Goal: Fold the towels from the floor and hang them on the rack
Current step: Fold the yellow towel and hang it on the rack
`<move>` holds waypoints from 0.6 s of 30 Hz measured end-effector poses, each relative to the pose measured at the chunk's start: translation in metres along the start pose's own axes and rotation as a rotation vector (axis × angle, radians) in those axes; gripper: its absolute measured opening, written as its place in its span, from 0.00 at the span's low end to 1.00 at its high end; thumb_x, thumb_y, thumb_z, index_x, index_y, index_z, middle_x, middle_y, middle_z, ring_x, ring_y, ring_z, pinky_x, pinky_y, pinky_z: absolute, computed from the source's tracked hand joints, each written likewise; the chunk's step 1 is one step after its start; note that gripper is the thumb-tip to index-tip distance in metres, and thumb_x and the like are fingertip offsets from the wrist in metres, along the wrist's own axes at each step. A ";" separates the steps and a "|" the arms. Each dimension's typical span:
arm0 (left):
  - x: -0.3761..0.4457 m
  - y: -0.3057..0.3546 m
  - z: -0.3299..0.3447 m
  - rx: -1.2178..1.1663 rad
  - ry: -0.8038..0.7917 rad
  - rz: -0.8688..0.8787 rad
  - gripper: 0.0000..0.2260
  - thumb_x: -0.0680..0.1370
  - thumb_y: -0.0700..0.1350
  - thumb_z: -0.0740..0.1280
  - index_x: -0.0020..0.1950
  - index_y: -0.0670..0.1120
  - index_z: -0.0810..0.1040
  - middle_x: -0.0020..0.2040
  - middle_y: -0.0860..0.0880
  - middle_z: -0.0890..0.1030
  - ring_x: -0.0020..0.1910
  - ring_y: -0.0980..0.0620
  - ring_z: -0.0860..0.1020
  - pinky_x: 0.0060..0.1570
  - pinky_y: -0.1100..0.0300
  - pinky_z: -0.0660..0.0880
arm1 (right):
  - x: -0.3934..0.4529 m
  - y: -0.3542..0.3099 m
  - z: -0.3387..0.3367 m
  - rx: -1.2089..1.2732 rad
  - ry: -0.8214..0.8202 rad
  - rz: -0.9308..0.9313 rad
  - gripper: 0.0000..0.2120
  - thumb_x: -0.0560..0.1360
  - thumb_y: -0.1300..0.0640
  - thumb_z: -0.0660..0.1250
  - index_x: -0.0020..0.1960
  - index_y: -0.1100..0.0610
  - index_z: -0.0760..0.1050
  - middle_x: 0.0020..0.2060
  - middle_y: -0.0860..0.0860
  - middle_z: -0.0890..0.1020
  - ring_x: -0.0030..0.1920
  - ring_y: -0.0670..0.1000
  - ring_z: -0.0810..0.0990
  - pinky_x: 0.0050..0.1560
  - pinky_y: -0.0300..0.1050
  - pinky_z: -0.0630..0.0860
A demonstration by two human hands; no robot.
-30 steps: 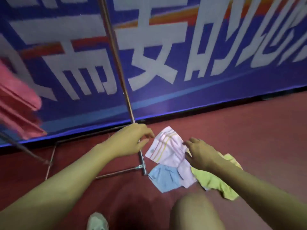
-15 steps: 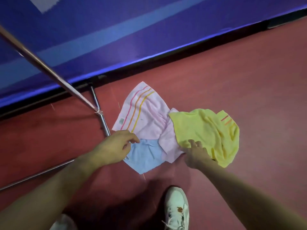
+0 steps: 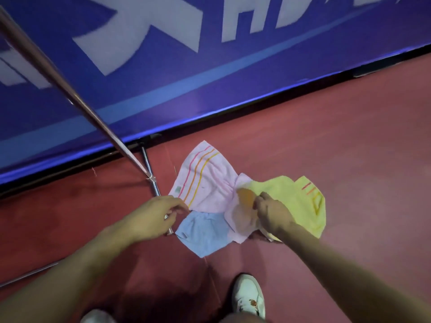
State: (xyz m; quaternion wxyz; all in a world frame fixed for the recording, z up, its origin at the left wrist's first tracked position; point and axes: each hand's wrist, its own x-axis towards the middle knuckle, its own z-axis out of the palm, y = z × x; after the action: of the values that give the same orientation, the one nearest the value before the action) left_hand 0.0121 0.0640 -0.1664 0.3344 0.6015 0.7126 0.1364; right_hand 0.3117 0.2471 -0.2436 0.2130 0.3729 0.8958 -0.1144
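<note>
At frame centre, head view:
Room: open red floor [image 3: 349, 141] to the right; blue banner [image 3: 210, 73] across the top.
Rack: rack [image 3: 149, 169] pole and foot at left.
Right hand [image 3: 271, 212]: pinches yellow towel [image 3: 300, 201], lifting its edge.
Left hand [image 3: 155, 217]: fingers curled at pink towel [image 3: 205, 185]'s corner; grip unclear.
Towels: three, overlapping; blue towel [image 3: 203, 234] lowest.

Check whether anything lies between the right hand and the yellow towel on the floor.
Nothing visible does. The right hand is already at the yellow towel, its fingers pinching the towel's near-left edge. The pink striped towel lies beside it on the left, overlapping that edge, but does not block the grip.
</note>
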 end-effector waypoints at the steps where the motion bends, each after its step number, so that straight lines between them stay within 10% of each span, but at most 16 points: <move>1: -0.006 0.012 -0.013 0.003 0.024 0.002 0.14 0.79 0.36 0.67 0.58 0.52 0.84 0.51 0.56 0.84 0.47 0.57 0.80 0.48 0.75 0.70 | -0.011 -0.005 -0.033 0.045 0.042 -0.063 0.15 0.75 0.60 0.65 0.61 0.58 0.76 0.56 0.55 0.76 0.45 0.63 0.82 0.42 0.53 0.76; 8: -0.071 0.127 -0.107 -0.106 -0.014 -0.201 0.18 0.86 0.57 0.58 0.61 0.48 0.82 0.54 0.51 0.86 0.52 0.50 0.83 0.58 0.55 0.77 | -0.132 -0.087 -0.230 -0.201 0.273 -0.629 0.12 0.78 0.55 0.62 0.60 0.44 0.75 0.55 0.45 0.73 0.42 0.58 0.80 0.35 0.47 0.68; 11: -0.116 0.172 -0.134 -0.054 -0.127 -0.039 0.22 0.78 0.55 0.71 0.70 0.59 0.71 0.60 0.51 0.82 0.51 0.51 0.81 0.56 0.56 0.78 | -0.196 -0.127 -0.291 -0.265 0.413 -0.785 0.13 0.78 0.56 0.64 0.61 0.45 0.77 0.55 0.45 0.77 0.40 0.55 0.80 0.32 0.44 0.63; 15: -0.179 0.214 -0.158 0.198 0.071 -0.010 0.09 0.77 0.52 0.70 0.43 0.61 0.71 0.41 0.55 0.80 0.40 0.51 0.78 0.40 0.56 0.74 | -0.256 -0.164 -0.342 -0.232 0.529 -0.791 0.14 0.80 0.56 0.62 0.64 0.47 0.75 0.58 0.47 0.78 0.43 0.59 0.81 0.35 0.48 0.71; 18: -0.221 0.214 -0.186 0.309 0.286 -0.048 0.08 0.80 0.51 0.65 0.43 0.50 0.78 0.40 0.50 0.81 0.43 0.46 0.79 0.43 0.48 0.77 | -0.284 -0.176 -0.365 -0.214 0.597 -0.685 0.16 0.82 0.55 0.59 0.70 0.47 0.69 0.65 0.47 0.76 0.49 0.60 0.80 0.41 0.49 0.72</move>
State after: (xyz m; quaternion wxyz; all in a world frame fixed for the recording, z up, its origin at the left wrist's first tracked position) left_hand 0.0688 -0.0561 0.1681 0.1366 0.6030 0.7794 0.1015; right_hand 0.2570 0.0810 0.2193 -0.0668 0.0479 0.9962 0.0271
